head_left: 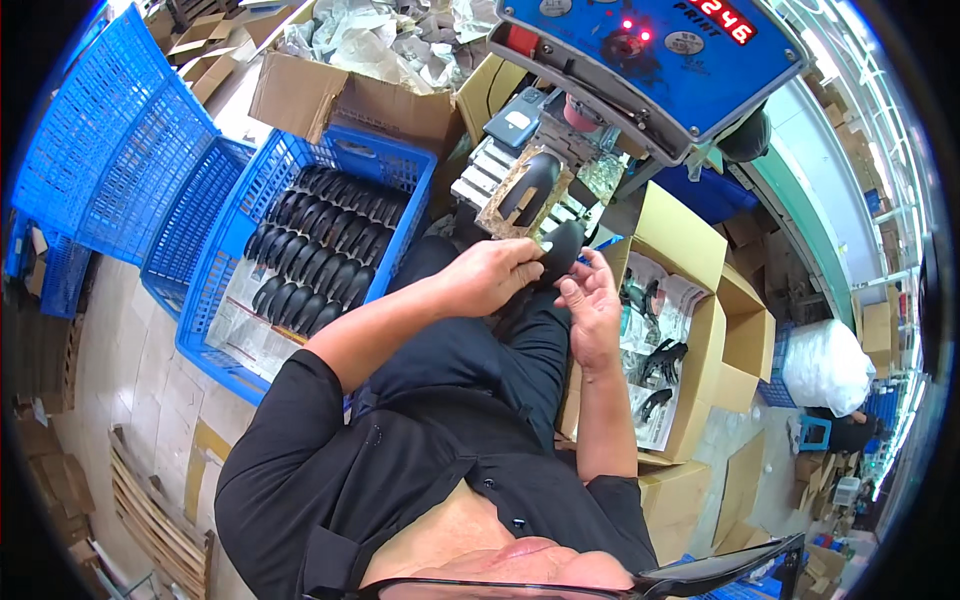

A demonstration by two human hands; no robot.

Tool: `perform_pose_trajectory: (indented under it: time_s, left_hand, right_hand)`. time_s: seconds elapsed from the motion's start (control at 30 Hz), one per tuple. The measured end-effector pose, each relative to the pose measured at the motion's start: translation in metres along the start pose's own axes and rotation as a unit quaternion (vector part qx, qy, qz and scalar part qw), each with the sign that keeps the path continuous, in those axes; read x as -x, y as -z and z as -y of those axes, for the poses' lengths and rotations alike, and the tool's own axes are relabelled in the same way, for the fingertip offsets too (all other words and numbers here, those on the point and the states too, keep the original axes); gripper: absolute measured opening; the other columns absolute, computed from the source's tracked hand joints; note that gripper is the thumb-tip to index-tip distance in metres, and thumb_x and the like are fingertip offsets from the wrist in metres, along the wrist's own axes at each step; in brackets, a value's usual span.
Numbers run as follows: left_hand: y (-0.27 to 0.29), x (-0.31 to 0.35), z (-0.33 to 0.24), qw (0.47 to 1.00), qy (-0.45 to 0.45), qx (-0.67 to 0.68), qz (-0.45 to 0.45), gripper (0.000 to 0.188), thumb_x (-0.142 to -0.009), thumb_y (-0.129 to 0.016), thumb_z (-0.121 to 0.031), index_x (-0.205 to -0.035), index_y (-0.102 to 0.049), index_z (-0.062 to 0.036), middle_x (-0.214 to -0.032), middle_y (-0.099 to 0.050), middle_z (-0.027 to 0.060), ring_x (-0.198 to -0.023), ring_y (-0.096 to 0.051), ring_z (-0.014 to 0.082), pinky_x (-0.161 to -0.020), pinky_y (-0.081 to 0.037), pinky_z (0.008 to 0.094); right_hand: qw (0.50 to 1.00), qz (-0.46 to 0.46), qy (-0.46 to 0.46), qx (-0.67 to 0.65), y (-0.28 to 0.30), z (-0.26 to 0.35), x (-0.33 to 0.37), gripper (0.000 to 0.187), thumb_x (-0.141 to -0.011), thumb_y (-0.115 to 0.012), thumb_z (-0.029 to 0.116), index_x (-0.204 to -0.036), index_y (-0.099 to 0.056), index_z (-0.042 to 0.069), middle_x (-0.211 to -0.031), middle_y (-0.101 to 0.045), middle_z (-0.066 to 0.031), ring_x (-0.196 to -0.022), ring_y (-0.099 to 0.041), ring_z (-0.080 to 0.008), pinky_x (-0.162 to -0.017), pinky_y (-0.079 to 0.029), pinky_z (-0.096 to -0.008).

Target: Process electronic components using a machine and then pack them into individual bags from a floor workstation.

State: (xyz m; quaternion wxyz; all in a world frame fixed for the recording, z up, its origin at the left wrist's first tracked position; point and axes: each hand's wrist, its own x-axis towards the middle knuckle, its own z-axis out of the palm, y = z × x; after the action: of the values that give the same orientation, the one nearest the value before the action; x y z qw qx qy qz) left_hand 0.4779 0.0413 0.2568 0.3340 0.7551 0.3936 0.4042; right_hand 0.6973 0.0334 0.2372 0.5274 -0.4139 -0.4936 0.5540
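In front of my lap I hold a glossy black curved plastic part (565,243) between both hands. My left hand (492,275) is closed in a pinch at its left edge, where a small white spot shows by the fingertips. My right hand (594,303) grips the lower right side with thumb and fingers. Just beyond, a second black curved part (540,178) lies in a tan fixture (497,222) on the machine's bed. The fingers cover the lower end of the held part.
A blue-panelled machine head (655,65) with red lights overhangs the fixture. On my left stands a blue crate (215,270) with rows of black parts. To the right, an open carton (708,335) holds a few black pieces on paper. A carton (375,105) of crumpled wrapping sits behind.
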Motion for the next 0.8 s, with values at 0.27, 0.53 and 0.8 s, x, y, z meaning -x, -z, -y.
perform_pose_trajectory:
  time_s: [0.27,0.53,0.8]
  left_hand:
    - [0.009,-0.038,-0.001,0.945,-0.053,-0.231,-0.225,0.034,-0.088,-0.081,-0.033,-0.098,-0.070,-0.0034,-0.087,-0.070,0.0163,-0.087,-0.071,0.0364,-0.076,-0.056,0.0460]
    - [0.030,-0.072,0.009,0.940,0.017,-0.252,-0.230,0.042,-0.083,-0.078,-0.038,-0.093,-0.061,-0.0007,-0.089,-0.068,0.0220,-0.086,-0.070,0.0404,-0.075,-0.057,0.0499]
    - [0.061,-0.006,0.032,0.931,0.114,-0.188,-0.292,0.044,-0.081,-0.083,-0.038,-0.085,-0.058,-0.0023,-0.074,-0.060,0.0151,-0.068,-0.063,0.0321,-0.067,-0.053,0.0413]
  right_hand:
    - [0.995,-0.072,0.003,-0.066,0.015,0.002,-0.015,0.054,-0.098,-0.074,0.005,-0.145,-0.050,-0.004,-0.103,-0.063,-0.0006,-0.087,-0.061,-0.0087,-0.068,-0.053,-0.0233]
    - [0.994,-0.043,0.002,-0.104,-0.016,0.023,-0.060,0.047,-0.099,-0.074,0.007,-0.139,-0.052,-0.002,-0.099,-0.063,0.0021,-0.084,-0.060,-0.0061,-0.066,-0.051,-0.0207]
    - [0.996,-0.070,0.011,0.052,-0.058,0.001,-0.113,0.063,-0.089,-0.081,0.005,-0.143,-0.050,-0.004,-0.091,-0.058,-0.0033,-0.074,-0.059,-0.0111,-0.061,-0.050,-0.0240]
